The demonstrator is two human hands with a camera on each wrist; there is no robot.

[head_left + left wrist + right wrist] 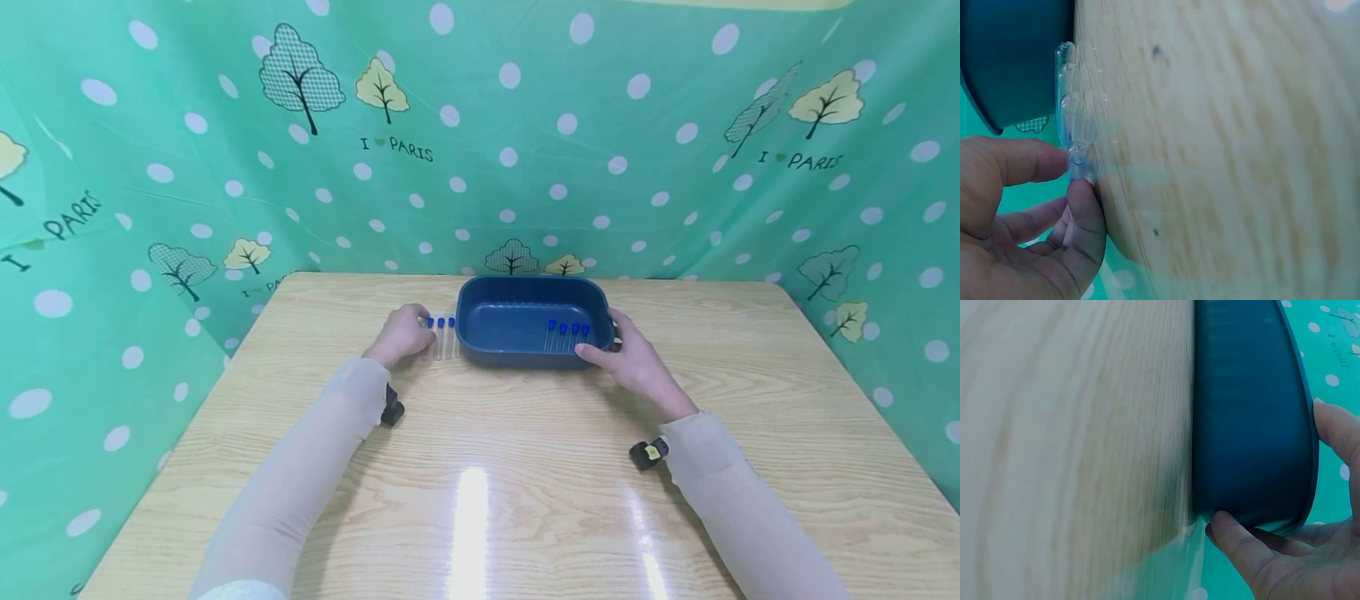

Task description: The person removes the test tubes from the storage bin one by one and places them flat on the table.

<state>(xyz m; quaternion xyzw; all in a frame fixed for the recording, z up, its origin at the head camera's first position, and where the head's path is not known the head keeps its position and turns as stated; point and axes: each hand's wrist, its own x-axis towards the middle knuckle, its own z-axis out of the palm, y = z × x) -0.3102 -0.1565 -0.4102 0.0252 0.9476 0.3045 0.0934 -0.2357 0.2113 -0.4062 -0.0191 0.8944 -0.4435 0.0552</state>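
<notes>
On the table a deep blue plastic basin (495, 359) stands upright. To its left lies a row of several clear glass test tubes (448, 342) with blue caps, side by side. My left hand (401, 335) pinches the outermost test tube (1079, 152) between thumb and a finger, near its rounded end in the left wrist view. My right hand (636, 363) grips the basin's right end, thumb at the front rim and fingertips low against the outer wall. Inside the basin, on the right, several more blue-capped tubes (563, 330) lean in a row.
The wood-grain table (540, 467) extends in front of the basin and to both sides. Behind it and at the sides hangs a green dotted cloth (555, 150) with tree prints. Each sleeve has a small black wrist camera (392, 407) attached.
</notes>
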